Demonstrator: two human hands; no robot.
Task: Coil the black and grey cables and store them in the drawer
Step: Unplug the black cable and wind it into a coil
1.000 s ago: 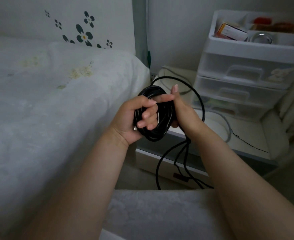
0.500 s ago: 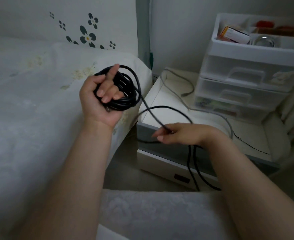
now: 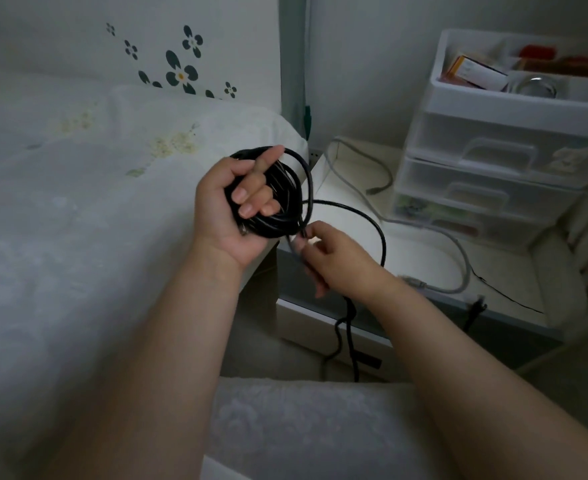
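My left hand [image 3: 232,209] grips a thick bundle of coiled black cable [image 3: 285,199], held up between the bed and the bedside table. My right hand [image 3: 334,258] pinches the loose strand of the same black cable right under the bundle. From there a free loop arcs out to the right and the tail hangs down toward the floor in front of the table. The grey cable [image 3: 459,258] lies uncoiled across the white table top, one plug near the drawer unit, the other at the table's front edge.
A clear plastic drawer unit [image 3: 493,168] with its drawers shut stands on the bedside table [image 3: 417,251], boxes and a jar in its top tray. The bed [image 3: 78,220] fills the left. A thin black wire runs over the table's right edge.
My left hand carried the coil left over the bed, then back toward the table. My right hand slid down the loose strand and came up beneath the bundle, bringing a new loop.
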